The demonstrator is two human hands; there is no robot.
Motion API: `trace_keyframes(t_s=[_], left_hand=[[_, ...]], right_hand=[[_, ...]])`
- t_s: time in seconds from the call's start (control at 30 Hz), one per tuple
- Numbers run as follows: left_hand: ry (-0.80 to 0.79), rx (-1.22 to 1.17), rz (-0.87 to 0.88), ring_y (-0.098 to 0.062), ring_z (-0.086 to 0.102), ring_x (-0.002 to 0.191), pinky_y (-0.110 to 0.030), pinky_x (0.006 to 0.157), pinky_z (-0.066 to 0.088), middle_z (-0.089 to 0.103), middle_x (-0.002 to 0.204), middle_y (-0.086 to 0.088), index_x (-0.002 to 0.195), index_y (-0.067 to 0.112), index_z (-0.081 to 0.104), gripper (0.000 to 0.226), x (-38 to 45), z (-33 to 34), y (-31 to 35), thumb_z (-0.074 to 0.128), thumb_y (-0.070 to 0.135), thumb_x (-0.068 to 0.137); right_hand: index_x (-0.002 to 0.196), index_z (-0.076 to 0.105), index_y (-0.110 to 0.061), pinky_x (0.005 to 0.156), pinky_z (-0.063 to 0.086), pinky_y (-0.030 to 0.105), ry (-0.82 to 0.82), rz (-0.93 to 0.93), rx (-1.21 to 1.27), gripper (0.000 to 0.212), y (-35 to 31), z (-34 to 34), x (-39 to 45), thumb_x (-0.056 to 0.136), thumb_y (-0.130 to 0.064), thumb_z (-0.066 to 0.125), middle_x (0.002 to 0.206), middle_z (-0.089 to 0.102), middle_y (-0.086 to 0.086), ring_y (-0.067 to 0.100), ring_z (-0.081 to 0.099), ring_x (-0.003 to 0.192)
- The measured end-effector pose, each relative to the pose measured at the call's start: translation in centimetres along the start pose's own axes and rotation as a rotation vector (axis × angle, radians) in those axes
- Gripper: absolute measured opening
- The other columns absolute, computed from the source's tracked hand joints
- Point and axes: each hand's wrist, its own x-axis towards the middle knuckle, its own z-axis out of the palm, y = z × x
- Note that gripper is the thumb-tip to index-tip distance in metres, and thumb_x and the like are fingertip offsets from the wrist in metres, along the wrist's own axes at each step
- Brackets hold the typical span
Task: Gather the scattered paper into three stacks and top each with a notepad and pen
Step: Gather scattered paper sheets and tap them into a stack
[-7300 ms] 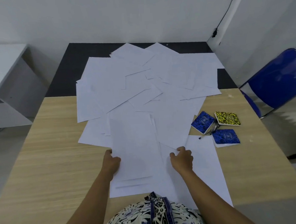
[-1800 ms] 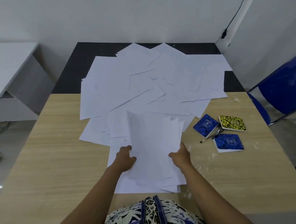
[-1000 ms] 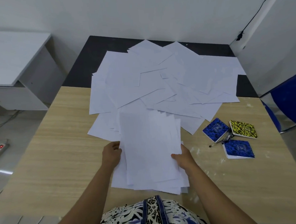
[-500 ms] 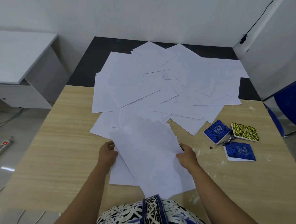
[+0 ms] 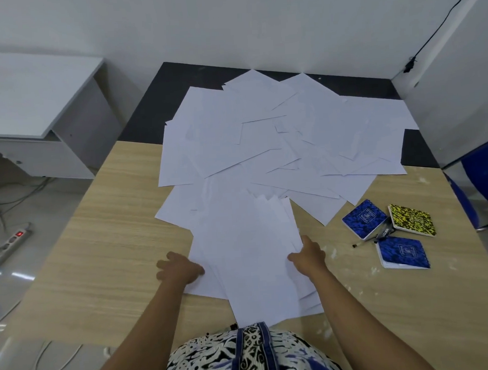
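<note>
Bench point(image 5: 100, 263): a light wood-grain top with a dark section at its far end.
Gathered sheets point(image 5: 252, 258): a loose, uneven bundle of white paper lay at the near middle of the bench, its sheets fanned out of line and its near edge reaching the bench edge.
Scattered paper point(image 5: 277, 137): many white sheets overlapped across the far half of the bench, spreading over the dark section; the nearest ones ran under the bundle.
Left hand point(image 5: 180, 268): it gripped the bundle's left edge, fingers curled, with the fingertips hidden under the paper.
Right hand point(image 5: 308, 253): it held the bundle's right edge, thumb on top of the sheets and the remaining fingers hidden beneath.
Notepads: three lay flat on the right of the bench, well apart from the bundle; a blue notepad point(image 5: 364, 219) sat just beside a yellow-and-black notepad point(image 5: 411, 223), and a second blue notepad point(image 5: 402, 252) lay nearer the person.
Pens point(image 5: 379, 236): dark pens lay between the three notepads; their number could not be told.
Power strip point(image 5: 11, 243): on the floor at left, its switch lit red.
</note>
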Motion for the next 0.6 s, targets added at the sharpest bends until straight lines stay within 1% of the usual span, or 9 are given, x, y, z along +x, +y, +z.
trace_keyframes(t_s=[0.07, 0.13, 0.2, 0.27, 0.33, 0.37, 0.43, 0.5, 0.6], left_hand=[[-0.02, -0.039, 0.007, -0.038, 0.035, 0.132, -0.043, 0.105, 0.036, 0.027, 0.144, -0.026, 0.145, 0.0, 0.002, 0.108, 0.5, 0.6, -0.4, 0.082, 0.017, 0.074], [-0.011, -0.066, 0.034, -0.037, 0.044, 0.126, -0.042, 0.101, 0.042, 0.039, 0.137, -0.026, 0.143, -0.002, 0.004, 0.106, 0.6, 0.9, -0.6, 0.082, 0.003, 0.071], [0.006, -0.048, 0.064, -0.036, 0.049, 0.123, -0.039, 0.097, 0.044, 0.045, 0.133, -0.025, 0.14, -0.003, 0.012, 0.095, 0.7, 0.9, -0.9, 0.079, 0.0, 0.072], [0.016, -0.045, 0.104, -0.036, 0.051, 0.12, -0.038, 0.094, 0.045, 0.049, 0.128, -0.023, 0.132, -0.003, 0.024, 0.077, 0.7, 0.8, -1.2, 0.076, 0.001, 0.075], [0.044, -0.024, 0.147, -0.036, 0.049, 0.119, -0.039, 0.096, 0.044, 0.048, 0.128, -0.021, 0.126, 0.0, 0.035, 0.059, 0.8, 0.8, -1.5, 0.07, 0.004, 0.078], [0.065, -0.011, 0.165, -0.036, 0.046, 0.119, -0.04, 0.098, 0.043, 0.045, 0.129, -0.02, 0.125, 0.002, 0.04, 0.052, 0.9, 0.8, -1.6, 0.067, 0.006, 0.08], [0.103, -0.018, 0.19, -0.037, 0.04, 0.12, -0.038, 0.096, 0.039, 0.036, 0.13, -0.018, 0.124, 0.009, 0.047, 0.041, 0.8, 1.1, -1.7, 0.06, 0.007, 0.085], [0.134, -0.049, 0.213, -0.037, 0.035, 0.119, -0.035, 0.089, 0.037, 0.031, 0.131, -0.017, 0.125, 0.013, 0.047, 0.04, 0.7, 1.4, -1.7, 0.053, 0.003, 0.087], [0.174, -0.119, 0.231, -0.037, 0.031, 0.119, -0.037, 0.084, 0.039, 0.029, 0.133, -0.017, 0.13, 0.016, 0.045, 0.047, 0.6, 1.7, -1.8, 0.047, -0.001, 0.086]], right_hand=[[0.136, 0.041, -0.019, 0.091, 0.044, 0.037, 0.03, -0.07, -0.052, 0.053, -0.3, 0.0, 0.0, 0.087, -0.018, 0.059, 0.137, 0.039, 0.009, 0.032, 0.04, 0.121], [0.129, 0.05, -0.018, 0.093, 0.045, 0.038, 0.078, -0.227, -0.045, 0.044, -0.6, 0.0, 0.1, 0.086, -0.007, 0.053, 0.143, 0.034, 0.005, 0.029, 0.037, 0.124], [0.119, 0.056, -0.019, 0.1, 0.041, 0.039, 0.074, -0.369, -0.026, 0.041, -1.1, 0.1, 0.2, 0.083, 0.0, 0.05, 0.15, 0.031, 0.001, 0.027, 0.033, 0.132], [0.117, 0.055, -0.019, 0.107, 0.033, 0.038, 0.028, -0.429, -0.052, 0.04, -1.6, 0.0, 0.5, 0.083, 0.0, 0.049, 0.155, 0.025, -0.001, 0.027, 0.024, 0.141], [0.128, 0.049, -0.018, 0.112, 0.027, 0.041, -0.044, -0.429, -0.147, 0.044, -2.0, 0.1, 0.9, 0.086, -0.006, 0.051, 0.159, 0.016, 0.0, 0.027, 0.014, 0.146], [0.135, 0.043, -0.019, 0.113, 0.027, 0.044, -0.085, -0.406, -0.22, 0.049, -2.0, 0.0, 1.0, 0.087, -0.012, 0.053, 0.16, 0.014, 0.0, 0.027, 0.012, 0.147], [0.141, 0.033, -0.02, 0.108, 0.032, 0.046, -0.122, -0.359, -0.381, 0.057, -2.0, 0.0, 1.3, 0.089, -0.024, 0.055, 0.159, 0.013, -0.003, 0.027, 0.015, 0.145], [0.141, 0.032, -0.02, 0.101, 0.036, 0.045, -0.097, -0.326, -0.497, 0.059, -2.2, -0.1, 1.3, 0.089, -0.033, 0.056, 0.155, 0.017, -0.003, 0.027, 0.02, 0.139], [0.141, 0.032, -0.022, 0.095, 0.039, 0.042, -0.063, -0.327, -0.527, 0.066, -2.3, -0.4, 1.3, 0.086, -0.046, 0.06, 0.143, 0.028, 0.001, 0.027, 0.032, 0.128]])
